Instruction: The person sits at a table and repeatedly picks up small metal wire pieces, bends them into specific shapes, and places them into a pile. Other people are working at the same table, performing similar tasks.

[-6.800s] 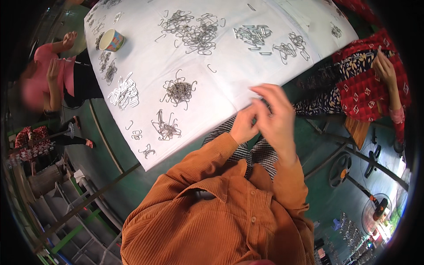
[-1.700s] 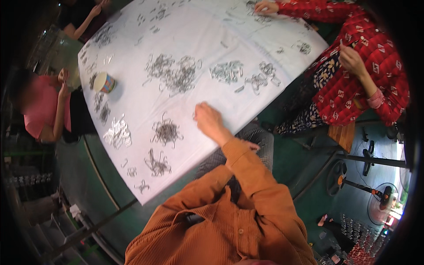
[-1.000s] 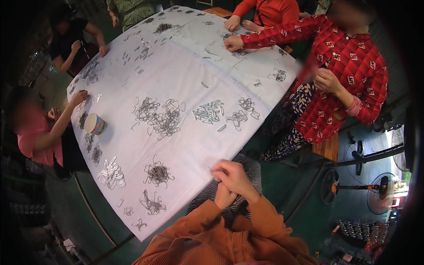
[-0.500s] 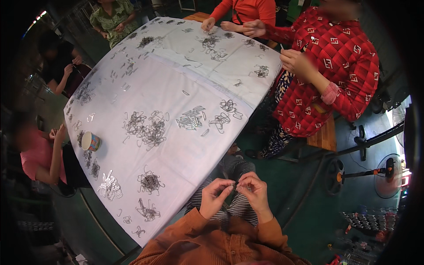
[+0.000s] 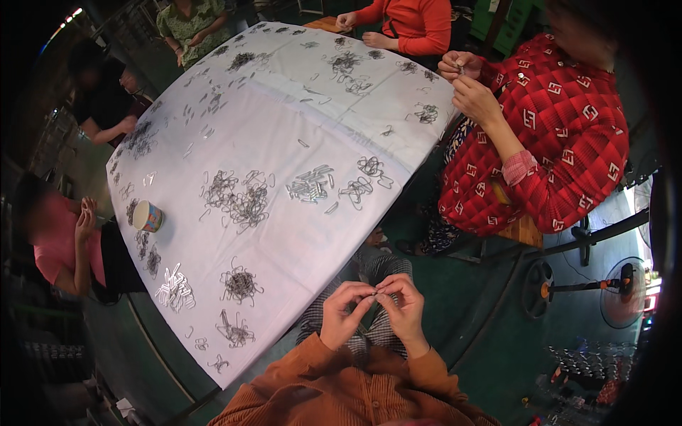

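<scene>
Small wire piece (image 5: 374, 292) is being pinched between the fingertips of the left hand (image 5: 346, 314) and right hand (image 5: 403, 310), both held together over the lap, just off the near edge of the table (image 5: 298, 128); too small to tell its exact shape. Both hands are clenching on it, thumbs and forefingers meeting at the middle.

Judging by the pose, the step in hand is fitting or bending one wire piece by finger. The next move is calling for a fine twist with steady pinch pressure, since the piece is tiny and springy.

Nearest stock on the white cloth: a tangled wire pile (image 5: 240, 285) by the near edge, another wire cluster (image 5: 232, 331) toward the near corner, and a straight bundle (image 5: 310, 186) nearer the middle. A paper cup (image 5: 148, 216) is sitting at the left edge. A person in a red patterned top (image 5: 547, 149) is working with their own hands at the right edge
</scene>
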Available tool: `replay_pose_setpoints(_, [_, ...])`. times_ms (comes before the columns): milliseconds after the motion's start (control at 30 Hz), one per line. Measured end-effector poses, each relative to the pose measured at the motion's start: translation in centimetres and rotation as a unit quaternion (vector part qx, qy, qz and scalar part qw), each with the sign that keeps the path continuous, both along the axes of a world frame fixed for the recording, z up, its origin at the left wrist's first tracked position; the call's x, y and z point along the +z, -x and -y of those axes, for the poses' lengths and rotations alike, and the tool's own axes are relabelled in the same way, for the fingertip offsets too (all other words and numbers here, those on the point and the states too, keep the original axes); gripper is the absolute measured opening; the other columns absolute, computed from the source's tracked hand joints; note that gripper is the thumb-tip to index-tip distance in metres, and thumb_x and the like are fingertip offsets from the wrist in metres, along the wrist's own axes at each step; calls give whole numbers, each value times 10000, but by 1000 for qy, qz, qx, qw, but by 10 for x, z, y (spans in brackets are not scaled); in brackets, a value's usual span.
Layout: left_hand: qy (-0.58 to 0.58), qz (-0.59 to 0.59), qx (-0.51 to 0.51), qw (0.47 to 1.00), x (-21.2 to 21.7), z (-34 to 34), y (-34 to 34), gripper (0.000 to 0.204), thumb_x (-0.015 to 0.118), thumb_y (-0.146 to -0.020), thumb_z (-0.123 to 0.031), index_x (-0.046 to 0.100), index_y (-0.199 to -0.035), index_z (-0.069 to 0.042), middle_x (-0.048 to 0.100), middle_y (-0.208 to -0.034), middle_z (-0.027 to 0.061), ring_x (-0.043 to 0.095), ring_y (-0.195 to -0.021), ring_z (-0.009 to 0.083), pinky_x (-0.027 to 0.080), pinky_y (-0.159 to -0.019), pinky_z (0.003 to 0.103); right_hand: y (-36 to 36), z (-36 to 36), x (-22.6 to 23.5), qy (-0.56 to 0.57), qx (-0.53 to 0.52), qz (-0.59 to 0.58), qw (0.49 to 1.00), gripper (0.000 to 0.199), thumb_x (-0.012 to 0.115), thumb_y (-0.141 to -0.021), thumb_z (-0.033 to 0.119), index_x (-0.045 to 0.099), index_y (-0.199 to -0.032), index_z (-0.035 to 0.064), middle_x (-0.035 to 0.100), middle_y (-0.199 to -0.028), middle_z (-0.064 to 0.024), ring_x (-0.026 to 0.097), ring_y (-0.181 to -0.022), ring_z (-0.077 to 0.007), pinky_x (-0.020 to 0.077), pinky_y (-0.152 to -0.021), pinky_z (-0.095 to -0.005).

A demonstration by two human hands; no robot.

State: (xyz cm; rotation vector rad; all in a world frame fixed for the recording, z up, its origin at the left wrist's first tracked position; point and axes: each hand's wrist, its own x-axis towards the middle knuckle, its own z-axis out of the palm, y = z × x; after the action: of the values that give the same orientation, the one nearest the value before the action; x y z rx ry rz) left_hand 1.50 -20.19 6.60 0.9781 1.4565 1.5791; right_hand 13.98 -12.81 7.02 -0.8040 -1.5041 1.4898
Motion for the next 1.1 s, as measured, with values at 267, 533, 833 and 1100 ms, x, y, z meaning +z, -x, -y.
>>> replay_pose_setpoints(267, [10, -287, 56, 956, 15, -27, 46, 296, 676, -813, -8, 659, -1107, -39, 651, -1111, 131, 605, -1014, 295, 484, -873, 371, -5, -8, 32, -8, -7, -31, 999, 119, 655, -814, -79, 569, -836, 0, 607, -953, -108, 631, -894, -188, 506, -796, -289])
replay_pose_setpoints(533, [37, -542, 104, 833, -56, -46, 92, 350, 618, -851, -33, 623, -1200, -56, 588, -1258, 146, 508, -1202, 355, 434, -997, 413, -8, -3, 27, -42, -41, 10, 998, 134, 669, -777, -94, 572, -803, -5, 641, -892, -114, 641, -822, -191, 513, -764, -291])
replay_pose_setpoints(833, [52, -472, 138, 869, -53, -114, 112, 215, 654, -811, -48, 679, -1025, -40, 637, -975, 86, 593, -934, 274, 507, -788, 375, -6, 3, 13, -52, -26, 25, 998, 130, 686, -783, -71, 580, -807, 0, 634, -875, -104, 649, -817, -188, 515, -748, -290])
replay_pose_setpoints(1100, [128, -508, 107, 845, -44, -129, 114, 212, 660, -781, -20, 682, -989, -58, 630, -873, 100, 601, -902, 282, 500, -743, 368, -6, -1, 20, -56, -20, 58, 997, 121, 701, -777, -50, 602, -817, 8, 640, -874, -90, 646, -807, -185, 517, -738, -284])
